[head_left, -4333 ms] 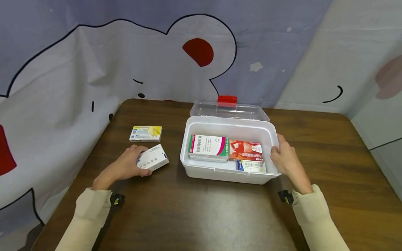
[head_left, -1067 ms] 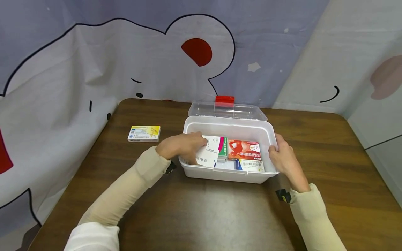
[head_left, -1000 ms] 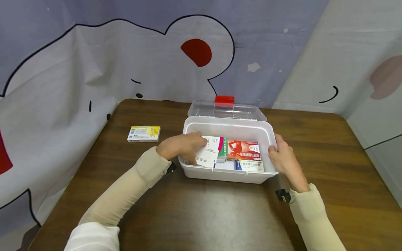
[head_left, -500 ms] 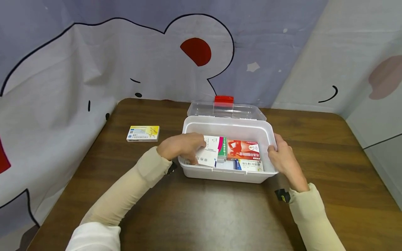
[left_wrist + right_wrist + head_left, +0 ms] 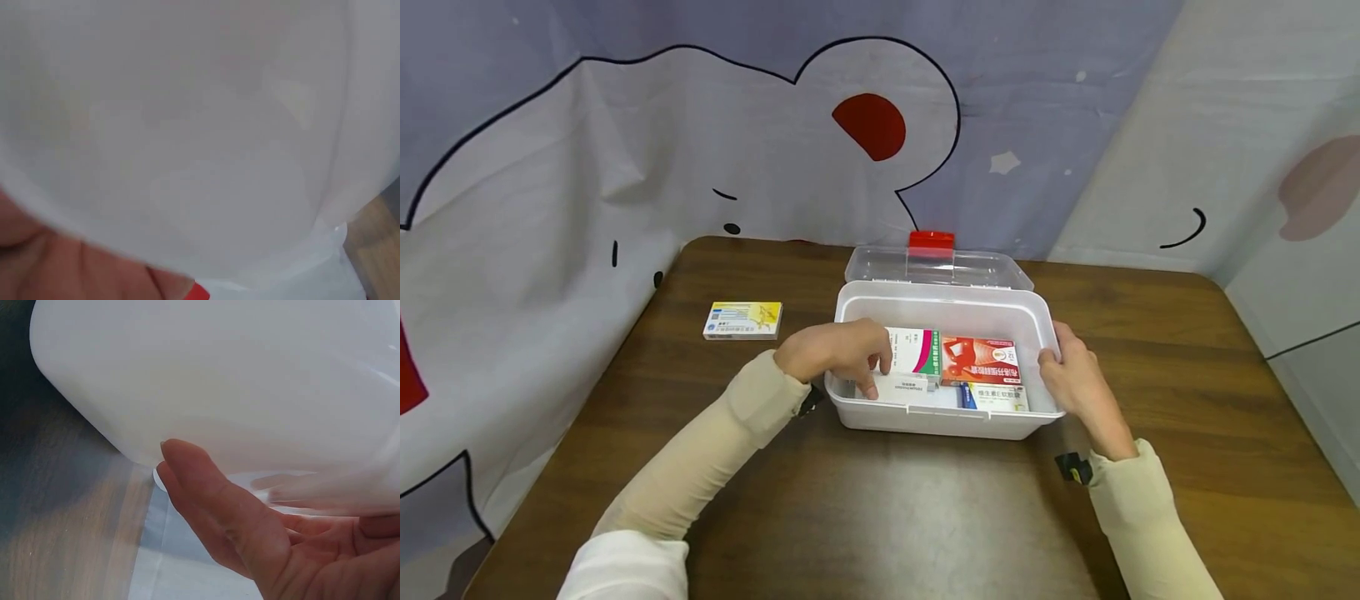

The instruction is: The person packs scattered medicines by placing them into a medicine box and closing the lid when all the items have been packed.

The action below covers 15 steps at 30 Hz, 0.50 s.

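A white plastic storage box [image 5: 940, 423] stands on the table with its clear lid [image 5: 977, 271] tipped back. My left hand [image 5: 842, 350] reaches over its left end and pinches a white medicine box [image 5: 902, 386] low at the front left inside, thumb in front. Behind that lies a green-and-white medicine box [image 5: 913, 350]. To the right are a red medicine box [image 5: 981, 360] and a smaller white-and-blue one [image 5: 1000, 397]. My right hand [image 5: 1078, 375] grips the storage box's right end at the rim. The left wrist view shows mostly the white wall [image 5: 206, 137], close and blurred.
A yellow-and-white medicine box [image 5: 742, 321] lies on the wooden table [image 5: 887, 508], left of the storage box. A red latch [image 5: 931, 242] sits on the lid's far edge. A printed cloth [image 5: 737, 150] hangs behind the table.
My left hand has carried the white medicine box from the table into the storage box. Over the last half second the box has turned and sunk at the front. My right hand keeps its hold.
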Available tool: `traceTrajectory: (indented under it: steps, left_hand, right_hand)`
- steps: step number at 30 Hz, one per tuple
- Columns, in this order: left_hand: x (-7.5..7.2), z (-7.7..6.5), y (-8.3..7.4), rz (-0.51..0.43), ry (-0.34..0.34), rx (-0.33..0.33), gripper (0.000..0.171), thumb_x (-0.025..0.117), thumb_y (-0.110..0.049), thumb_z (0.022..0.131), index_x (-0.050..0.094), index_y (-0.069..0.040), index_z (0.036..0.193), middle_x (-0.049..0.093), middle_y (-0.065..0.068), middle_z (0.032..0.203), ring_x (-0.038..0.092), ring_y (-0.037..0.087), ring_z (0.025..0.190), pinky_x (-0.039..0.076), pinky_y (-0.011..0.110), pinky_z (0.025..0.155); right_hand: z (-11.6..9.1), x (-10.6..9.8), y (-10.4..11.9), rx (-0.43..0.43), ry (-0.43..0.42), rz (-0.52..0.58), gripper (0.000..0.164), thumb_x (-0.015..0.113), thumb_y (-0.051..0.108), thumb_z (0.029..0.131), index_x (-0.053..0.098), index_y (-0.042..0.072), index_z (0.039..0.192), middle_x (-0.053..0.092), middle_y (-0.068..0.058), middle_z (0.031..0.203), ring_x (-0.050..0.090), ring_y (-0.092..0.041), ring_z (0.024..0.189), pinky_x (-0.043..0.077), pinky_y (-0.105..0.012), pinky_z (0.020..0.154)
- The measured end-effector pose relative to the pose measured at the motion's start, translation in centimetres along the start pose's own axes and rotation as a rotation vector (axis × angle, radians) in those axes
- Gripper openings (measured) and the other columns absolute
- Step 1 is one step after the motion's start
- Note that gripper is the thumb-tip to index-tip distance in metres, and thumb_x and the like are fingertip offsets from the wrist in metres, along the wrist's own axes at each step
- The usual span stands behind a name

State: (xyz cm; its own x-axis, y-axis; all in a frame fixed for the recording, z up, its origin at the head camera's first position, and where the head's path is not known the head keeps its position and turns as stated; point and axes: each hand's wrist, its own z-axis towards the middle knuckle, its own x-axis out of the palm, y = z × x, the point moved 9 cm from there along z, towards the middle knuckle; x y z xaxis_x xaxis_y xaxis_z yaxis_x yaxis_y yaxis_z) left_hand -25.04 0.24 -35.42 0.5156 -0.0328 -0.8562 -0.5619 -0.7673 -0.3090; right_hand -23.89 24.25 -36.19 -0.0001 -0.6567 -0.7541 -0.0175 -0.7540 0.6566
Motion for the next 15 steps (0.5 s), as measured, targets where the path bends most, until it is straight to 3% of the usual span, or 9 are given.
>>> traceTrajectory:
  steps: [3,9,15]
  left_hand:
    - [0.5,0.1,-0.1,0.023,0.025,-0.001,0.033,0.074,-0.011,0.076,0.067,-0.008,0.108,0.061,0.005,0.088,0.053,0.016,0.082,0.045,0.028,0.072]
    - [0.8,0.6,-0.3,0.079,-0.02,0.003,0.024,0.069,-0.013,0.081,0.066,-0.007,0.103,0.063,0.007,0.101,0.053,0.017,0.088,0.044,0.031,0.08]
    - [1.1,1.4,-0.4,0.143,-0.076,0.018,0.007,0.067,-0.012,0.082,0.061,-0.008,0.083,0.056,0.002,0.077,0.047,0.016,0.073,0.04,0.029,0.068]
  right_hand:
    - [0.0,0.0,-0.1,0.002,-0.004,-0.004,0.048,0.035,0.009,0.092,0.028,-0.006,0.138,0.047,-0.033,0.122,0.052,-0.043,0.098,0.045,-0.054,0.078]
    - [0.0,0.0,-0.1,0.005,-0.001,-0.002,0.049,0.035,0.01,0.093,0.028,-0.006,0.138,0.047,-0.033,0.122,0.052,-0.043,0.098,0.045,-0.054,0.078]
    - [0.0,0.0,-0.1,0.003,0.003,0.006,0.048,0.035,0.01,0.093,0.028,-0.006,0.138,0.047,-0.033,0.121,0.053,-0.043,0.097,0.046,-0.054,0.077]
